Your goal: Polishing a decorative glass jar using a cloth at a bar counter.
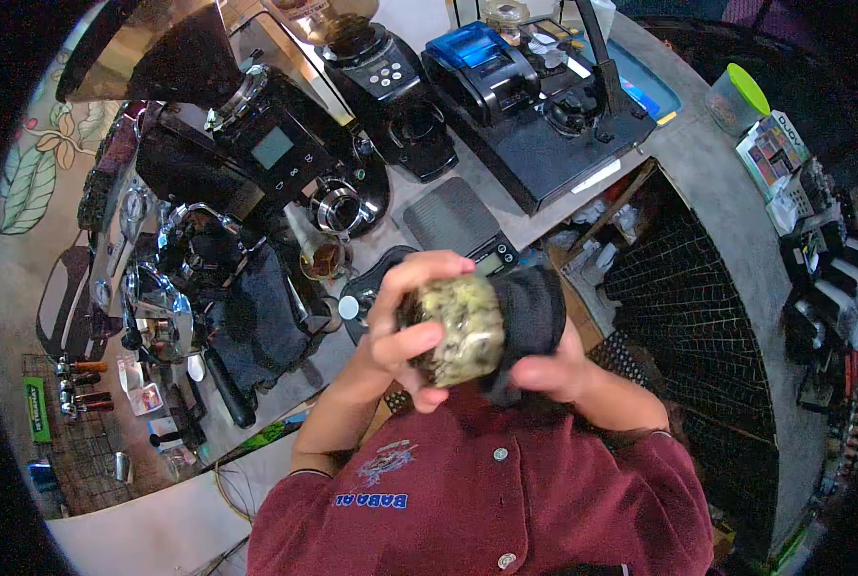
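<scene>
My left hand (403,327) wraps around a faceted, see-through vessel (465,331), yellowish and blurred by motion, tilted in front of my chest. Against its right side my right hand (555,367) grips a black thing (533,324); blur hides whether this is a cloth or a lid. Just beyond both hands, a digital scale (454,219) lies on the counter. Left of the scale, a glass cup (323,259) with brown liquid stands near a portafilter (339,209) under a coffee grinder (277,144).
An espresso machine (162,309) and a black cloth (252,324) occupy the left. A second grinder (393,86) and a receipt printer (483,72) on a black cash drawer (565,158) stand at the back. A green-lidded container (735,101) sits on the right counter.
</scene>
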